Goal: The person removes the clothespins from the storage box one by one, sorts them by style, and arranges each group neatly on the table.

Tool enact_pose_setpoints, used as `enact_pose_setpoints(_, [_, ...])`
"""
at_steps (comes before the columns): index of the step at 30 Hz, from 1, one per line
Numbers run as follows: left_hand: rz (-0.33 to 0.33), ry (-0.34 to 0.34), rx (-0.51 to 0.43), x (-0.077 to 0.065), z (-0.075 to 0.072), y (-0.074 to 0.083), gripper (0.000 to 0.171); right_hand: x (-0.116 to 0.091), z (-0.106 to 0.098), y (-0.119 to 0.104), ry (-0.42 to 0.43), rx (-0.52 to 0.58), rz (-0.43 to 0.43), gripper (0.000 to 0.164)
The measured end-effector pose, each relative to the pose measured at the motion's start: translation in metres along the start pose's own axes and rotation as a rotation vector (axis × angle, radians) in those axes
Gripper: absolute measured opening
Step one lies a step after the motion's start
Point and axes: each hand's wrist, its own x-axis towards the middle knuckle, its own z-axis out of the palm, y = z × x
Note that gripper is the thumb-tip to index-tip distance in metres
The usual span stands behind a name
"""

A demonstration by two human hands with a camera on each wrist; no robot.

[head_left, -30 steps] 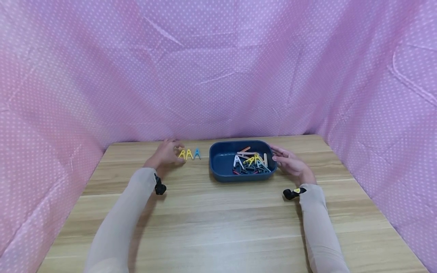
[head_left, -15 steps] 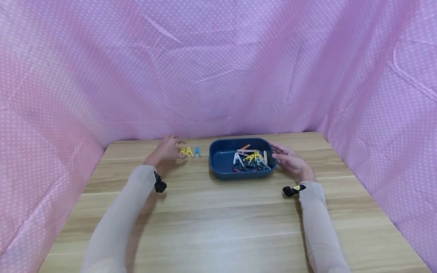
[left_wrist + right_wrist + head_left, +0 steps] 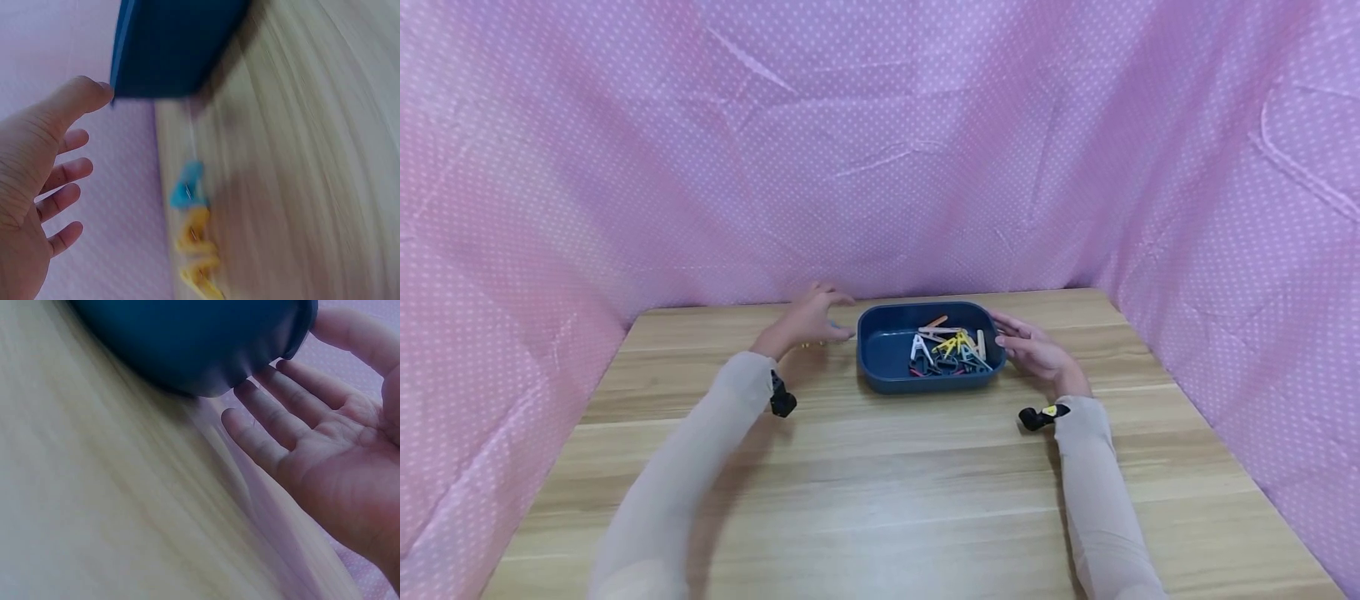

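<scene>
Looks partway to me: three clothespins [image 3: 195, 237] sit in a row on the table [image 3: 865, 483] beside the tub [image 3: 917, 385], with jumbled clips [image 3: 961, 338] left inside. Left hand [image 3: 808, 320]'s spread, gripping nothing, thumb at the tub's edge; right hand [image 3: 1037, 353]'s straight fingers touch the opposite end.

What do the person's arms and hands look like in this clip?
Both arms wear long, plain, pale grey-beige sleeves. The left hand and right hand show no gloves. A small black device sits at the left wrist, another black device at the right, with a yellow marking beside it.
</scene>
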Motion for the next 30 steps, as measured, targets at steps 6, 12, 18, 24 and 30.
enact_pose_setpoints(6, [0.014,-0.024,0.040,0.017,0.006,0.032,0.054,-0.001,0.000,-0.003,0.003,0.027,0.005,0.065])
enact_pose_setpoints(12, [0.083,-0.030,0.078,0.034,0.019,0.058,0.056,-0.001,0.000,-0.003,-0.001,0.003,0.003,0.066])
enact_pose_setpoints(18, [0.149,-0.030,0.107,0.052,0.039,0.080,0.053,0.000,-0.002,-0.001,0.002,-0.038,0.006,0.066])
enact_pose_setpoints(24, [0.165,-0.071,0.100,0.062,0.054,0.101,0.049,0.000,-0.001,-0.001,0.026,-0.003,0.022,0.067])
enact_pose_setpoints(30, [0.160,-0.096,0.106,0.068,0.066,0.108,0.045,-0.002,0.001,-0.001,0.020,0.023,0.017,0.066])
